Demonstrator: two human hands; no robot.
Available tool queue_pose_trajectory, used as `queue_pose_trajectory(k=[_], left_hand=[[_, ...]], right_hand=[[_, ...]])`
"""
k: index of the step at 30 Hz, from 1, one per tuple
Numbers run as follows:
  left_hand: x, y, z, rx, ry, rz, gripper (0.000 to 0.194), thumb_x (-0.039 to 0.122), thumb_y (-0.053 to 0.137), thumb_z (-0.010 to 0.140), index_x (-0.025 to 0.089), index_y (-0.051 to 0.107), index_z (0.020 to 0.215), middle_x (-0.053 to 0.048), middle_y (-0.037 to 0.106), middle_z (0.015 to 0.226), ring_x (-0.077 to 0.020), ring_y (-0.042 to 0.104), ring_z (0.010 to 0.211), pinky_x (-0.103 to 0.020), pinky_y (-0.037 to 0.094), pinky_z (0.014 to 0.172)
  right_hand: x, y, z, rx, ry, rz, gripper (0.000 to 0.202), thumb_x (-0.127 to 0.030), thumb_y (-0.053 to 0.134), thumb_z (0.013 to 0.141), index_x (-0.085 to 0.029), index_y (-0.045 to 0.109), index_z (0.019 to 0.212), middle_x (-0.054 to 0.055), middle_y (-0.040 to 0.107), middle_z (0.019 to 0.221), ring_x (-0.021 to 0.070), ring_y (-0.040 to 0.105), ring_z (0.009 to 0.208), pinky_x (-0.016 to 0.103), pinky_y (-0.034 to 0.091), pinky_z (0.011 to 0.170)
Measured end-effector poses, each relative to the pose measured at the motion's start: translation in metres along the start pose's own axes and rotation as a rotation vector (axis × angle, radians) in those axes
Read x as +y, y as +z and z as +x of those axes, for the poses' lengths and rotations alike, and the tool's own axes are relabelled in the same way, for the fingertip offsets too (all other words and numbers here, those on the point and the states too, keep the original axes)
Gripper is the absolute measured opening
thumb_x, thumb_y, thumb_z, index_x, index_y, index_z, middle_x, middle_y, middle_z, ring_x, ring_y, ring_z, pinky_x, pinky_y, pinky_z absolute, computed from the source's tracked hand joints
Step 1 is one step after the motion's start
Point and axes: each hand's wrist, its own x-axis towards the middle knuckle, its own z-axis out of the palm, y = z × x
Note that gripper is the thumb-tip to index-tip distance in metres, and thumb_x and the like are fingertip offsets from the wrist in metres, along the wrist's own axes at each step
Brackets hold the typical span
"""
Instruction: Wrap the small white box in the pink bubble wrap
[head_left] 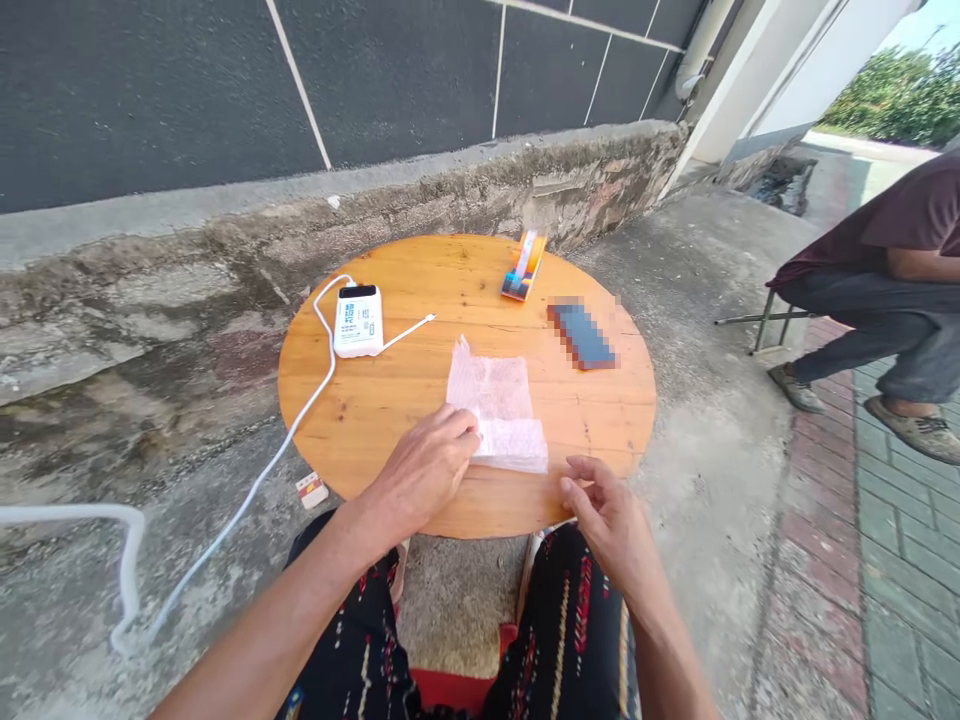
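A sheet of bubble wrap (pixel 499 390) lies on the round wooden table (pixel 405 265), its near part folded over into a flat strip. My left hand (pixel 435 455) is closed at the left end of that strip, with thumb and fingers pinching it. Whether something sits inside the fold is hidden. My right hand (pixel 604 510) hovers by the table's near right edge, apart from the wrap. Its fingers are loosely bent with a gap to the thumb, and nothing shows between them.
A white power bank (pixel 358 322) with cables stands left. An orange tape dispenser (pixel 525 266) is at the back, and a blurred-out dark phone-like slab (pixel 583 335) lies right. A small box (pixel 311 490) is on the ground. Another person (pixel 900 270) sits at right.
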Motion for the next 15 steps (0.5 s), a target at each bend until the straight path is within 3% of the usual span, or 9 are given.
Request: queue_pose_trajectory(k=[3, 8, 15], left_hand=[[0.000, 0.000, 0.000, -0.010, 0.002, -0.010, 0.020, 0.004, 0.045, 0.088, 0.014, 0.060, 0.082, -0.005, 0.060, 0.096, -0.0188, 0.050, 0.089, -0.031, 0.047, 0.076], [-0.002, 0.002, -0.004, 0.009, 0.011, -0.068, 0.019, 0.005, 0.044, 0.089, 0.015, 0.059, 0.086, -0.005, 0.060, 0.100, -0.0187, 0.050, 0.091, -0.032, 0.047, 0.079], [-0.006, 0.005, -0.004, 0.046, 0.042, -0.133, 0.021, 0.004, 0.042, 0.090, 0.016, 0.059, 0.087, -0.005, 0.061, 0.101, -0.0189, 0.050, 0.092, -0.033, 0.047, 0.082]], right_hand=[[-0.003, 0.003, 0.008, -0.072, 0.022, 0.091, 0.036, -0.041, 0.051, 0.087, -0.018, 0.054, 0.115, 0.006, 0.068, 0.091, 0.0157, 0.064, 0.063, 0.028, 0.050, 0.057], [-0.013, 0.008, 0.020, -0.232, 0.110, 0.334, 0.044, -0.047, 0.053, 0.086, -0.018, 0.050, 0.118, 0.001, 0.062, 0.077, 0.0136, 0.059, 0.052, 0.022, 0.045, 0.040], [-0.027, 0.013, 0.026, -0.332, 0.162, 0.529, 0.040, -0.052, 0.056, 0.083, -0.018, 0.055, 0.102, -0.001, 0.062, 0.074, 0.0083, 0.054, 0.045, 0.018, 0.043, 0.039]])
